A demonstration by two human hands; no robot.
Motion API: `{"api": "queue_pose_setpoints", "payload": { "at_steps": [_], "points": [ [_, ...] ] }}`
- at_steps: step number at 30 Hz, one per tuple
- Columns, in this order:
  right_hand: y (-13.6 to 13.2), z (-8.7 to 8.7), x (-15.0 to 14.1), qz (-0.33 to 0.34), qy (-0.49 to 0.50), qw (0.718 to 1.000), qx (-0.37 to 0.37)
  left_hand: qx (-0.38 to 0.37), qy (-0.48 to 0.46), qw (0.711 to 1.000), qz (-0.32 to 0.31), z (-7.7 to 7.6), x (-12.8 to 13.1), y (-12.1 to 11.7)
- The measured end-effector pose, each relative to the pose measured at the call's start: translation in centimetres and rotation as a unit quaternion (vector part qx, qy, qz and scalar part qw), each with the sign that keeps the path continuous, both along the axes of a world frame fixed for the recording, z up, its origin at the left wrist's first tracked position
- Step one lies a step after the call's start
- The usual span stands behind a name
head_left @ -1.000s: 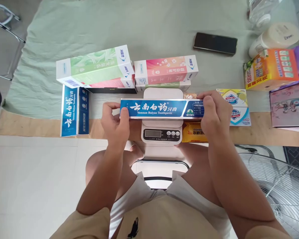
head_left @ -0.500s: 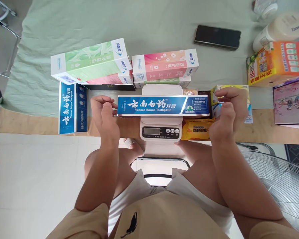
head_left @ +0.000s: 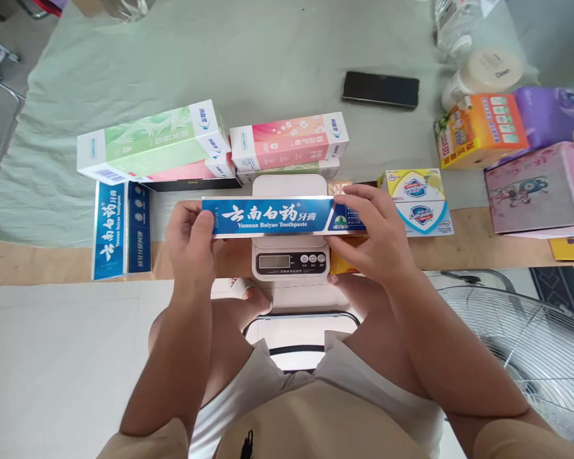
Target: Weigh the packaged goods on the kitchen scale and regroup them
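Left hand [head_left: 190, 239]: fingers curled, thumb extended
Right hand [head_left: 375, 237]: fingers reaching inward, thumb spread below
Forearms [head_left: 172, 357]: bare, angled inward

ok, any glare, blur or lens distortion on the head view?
Head view: soft, fairly even light on the green cloth; pale floor bright, low in detail; thin glint along the lower edge of the toothpaste box, its big lettering sharp; small print on the scale too soft to read; wide-angle stretch towards the frame edges.
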State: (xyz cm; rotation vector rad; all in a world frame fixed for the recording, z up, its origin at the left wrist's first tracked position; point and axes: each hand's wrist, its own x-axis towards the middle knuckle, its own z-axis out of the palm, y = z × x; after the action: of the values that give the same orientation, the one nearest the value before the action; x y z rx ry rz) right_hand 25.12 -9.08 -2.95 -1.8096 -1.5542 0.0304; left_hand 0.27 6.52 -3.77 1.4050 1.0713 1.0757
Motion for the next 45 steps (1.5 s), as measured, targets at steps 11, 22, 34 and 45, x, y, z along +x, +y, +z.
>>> {"api": "queue_pose_setpoints", "payload": {
  "at_steps": [11, 22, 34, 45],
  "points": [
    [-7.5, 4.7, 1.8, 0.021, -0.100, 0.988, 0.112, 0.106, -0.170, 0.979, -0.022, 6.1, 6.2, -5.5],
    [-19.0, 6.6, 7.0, -0.392, -0.087, 0.915, 0.029, -0.045, -0.040, 0.926, -0.372, 5.7, 17.6, -15.6],
    [-19.4, 4.8, 9.4, -0.342, -0.079, 0.918, -0.185, -0.098, 0.074, 0.863, -0.490, 4.4, 26.4, -20.6],
    [-18.7, 2.2, 10.4, -0.278, -0.020, 0.923, -0.266, -0.117, 0.067, 0.866, -0.481, 1.3, 27.9, -20.8]
  ]
}}
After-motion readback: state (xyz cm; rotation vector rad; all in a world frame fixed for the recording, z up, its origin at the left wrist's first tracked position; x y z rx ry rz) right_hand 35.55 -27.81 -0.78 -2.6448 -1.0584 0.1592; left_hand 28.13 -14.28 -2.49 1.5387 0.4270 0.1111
